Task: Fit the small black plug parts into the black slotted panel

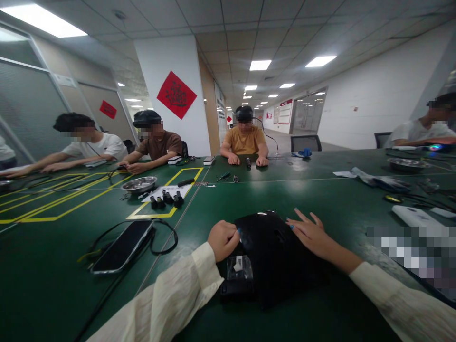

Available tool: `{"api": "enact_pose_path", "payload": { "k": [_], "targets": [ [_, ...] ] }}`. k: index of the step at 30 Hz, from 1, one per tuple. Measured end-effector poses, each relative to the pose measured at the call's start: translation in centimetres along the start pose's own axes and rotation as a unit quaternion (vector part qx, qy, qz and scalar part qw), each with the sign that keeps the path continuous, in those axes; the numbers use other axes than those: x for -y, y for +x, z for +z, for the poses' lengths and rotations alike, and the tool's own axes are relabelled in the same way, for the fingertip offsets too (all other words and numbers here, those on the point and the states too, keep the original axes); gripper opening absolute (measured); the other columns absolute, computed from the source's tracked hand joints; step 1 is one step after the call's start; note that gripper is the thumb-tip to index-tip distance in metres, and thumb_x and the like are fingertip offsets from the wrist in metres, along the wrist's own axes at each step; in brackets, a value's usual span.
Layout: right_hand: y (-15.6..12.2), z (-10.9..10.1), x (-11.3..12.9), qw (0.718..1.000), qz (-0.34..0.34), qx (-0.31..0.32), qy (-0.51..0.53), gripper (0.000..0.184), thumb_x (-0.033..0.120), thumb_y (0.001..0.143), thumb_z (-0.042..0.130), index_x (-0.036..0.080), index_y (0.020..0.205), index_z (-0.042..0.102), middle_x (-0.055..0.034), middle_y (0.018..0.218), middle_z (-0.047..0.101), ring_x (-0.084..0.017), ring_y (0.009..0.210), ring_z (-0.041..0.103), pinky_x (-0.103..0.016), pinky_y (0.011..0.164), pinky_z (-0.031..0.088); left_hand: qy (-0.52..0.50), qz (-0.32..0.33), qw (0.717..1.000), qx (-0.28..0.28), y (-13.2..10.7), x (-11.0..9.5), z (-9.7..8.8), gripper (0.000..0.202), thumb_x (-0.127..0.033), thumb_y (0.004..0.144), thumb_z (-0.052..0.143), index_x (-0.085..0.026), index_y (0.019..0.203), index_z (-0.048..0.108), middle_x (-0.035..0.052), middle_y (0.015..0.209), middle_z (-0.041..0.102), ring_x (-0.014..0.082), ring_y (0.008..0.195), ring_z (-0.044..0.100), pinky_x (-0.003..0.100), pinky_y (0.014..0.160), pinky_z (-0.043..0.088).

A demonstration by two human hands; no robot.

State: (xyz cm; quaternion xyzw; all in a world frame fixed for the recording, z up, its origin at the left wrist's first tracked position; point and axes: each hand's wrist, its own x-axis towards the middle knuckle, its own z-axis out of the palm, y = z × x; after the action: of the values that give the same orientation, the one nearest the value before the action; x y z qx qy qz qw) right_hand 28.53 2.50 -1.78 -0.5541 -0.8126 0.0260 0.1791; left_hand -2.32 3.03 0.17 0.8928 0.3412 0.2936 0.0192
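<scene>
A black plastic bag (pixel 281 256), or a sheet much like one, lies on the table right in front of me. Its left side is pinched in the curled fingers of my left hand (pixel 223 240). Spread fingers of my right hand (pixel 309 233) rest at its upper right edge, with the fingertips touching it. A black box-like object (pixel 237 289) sticks out at the bag's left side, partly covered by it. On top of that object sits a small clear plastic packet (pixel 239 268) with something white in it. What else is under the bag is hidden.
A phone (pixel 123 247) with a black cable lies to the left. Several black cylindrical parts (pixel 167 199) stand on white paper near a metal bowl (pixel 139 184). A screwdriver (pixel 224 176) lies farther off. A white device (pixel 416 216) is at right. Several people sit around the green table (pixel 192 228).
</scene>
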Motion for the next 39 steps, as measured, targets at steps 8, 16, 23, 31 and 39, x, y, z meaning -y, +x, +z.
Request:
{"api": "enact_pose_path", "payload": {
  "k": [8,16,23,31,39],
  "targets": [
    [-0.8,-1.0,3.2,0.995,0.002,-0.095,0.019,0.044,0.034,0.091,0.03,0.019,0.128,0.05,-0.0101,0.133,0.051,-0.027,0.132,0.032,-0.053,0.107,0.017,-0.009,0.002,1.0,0.002,0.1,0.1,0.1,0.042,-0.023,0.088,0.03,-0.016,0.046,0.03,-0.0028,0.048,0.033,0.0087,0.047,0.037,0.026,0.057,0.029],
    [-4.0,-2.5,11.8,0.958,-0.274,0.01,0.082,0.046,0.032,0.087,0.045,0.022,0.131,0.045,-0.0079,0.127,0.055,-0.02,0.12,0.045,-0.042,0.106,0.024,-0.026,-0.067,0.997,-0.021,0.3,-0.1,-0.2,0.042,-0.025,0.087,0.031,-0.016,0.046,0.028,-0.0035,0.048,0.031,0.0083,0.046,0.035,0.025,0.055,0.027],
    [-3.5,-1.3,14.8,0.953,-0.29,0.057,0.069,0.069,0.063,0.078,0.045,0.024,0.135,0.04,-0.0105,0.136,0.045,-0.029,0.123,0.039,-0.048,0.103,0.026,-0.051,-0.148,0.986,-0.055,0.5,-0.1,-0.2,0.042,-0.03,0.086,0.031,-0.017,0.046,0.033,-0.003,0.047,0.034,0.0094,0.047,0.036,0.025,0.052,0.026],
    [-4.3,1.0,16.8,0.931,-0.358,0.013,0.064,0.047,0.045,0.084,0.045,0.015,0.121,0.049,-0.0105,0.132,0.051,-0.024,0.11,0.051,-0.038,0.089,0.041,-0.068,-0.206,0.972,-0.087,0.4,0.4,-0.2,0.039,-0.031,0.083,0.031,-0.017,0.047,0.034,-0.0027,0.048,0.036,0.0098,0.049,0.038,0.024,0.051,0.027],
    [-5.0,0.4,16.2,0.924,-0.343,0.019,0.169,0.043,0.042,0.081,0.049,0.013,0.113,0.05,-0.0099,0.104,0.066,-0.019,0.078,0.064,-0.027,0.062,0.047,-0.037,-0.173,0.981,-0.079,0.6,-0.2,-0.7,0.04,-0.031,0.087,0.03,-0.018,0.051,0.04,-0.0013,0.053,0.043,0.0116,0.054,0.044,0.025,0.054,0.031]
  ]
}}
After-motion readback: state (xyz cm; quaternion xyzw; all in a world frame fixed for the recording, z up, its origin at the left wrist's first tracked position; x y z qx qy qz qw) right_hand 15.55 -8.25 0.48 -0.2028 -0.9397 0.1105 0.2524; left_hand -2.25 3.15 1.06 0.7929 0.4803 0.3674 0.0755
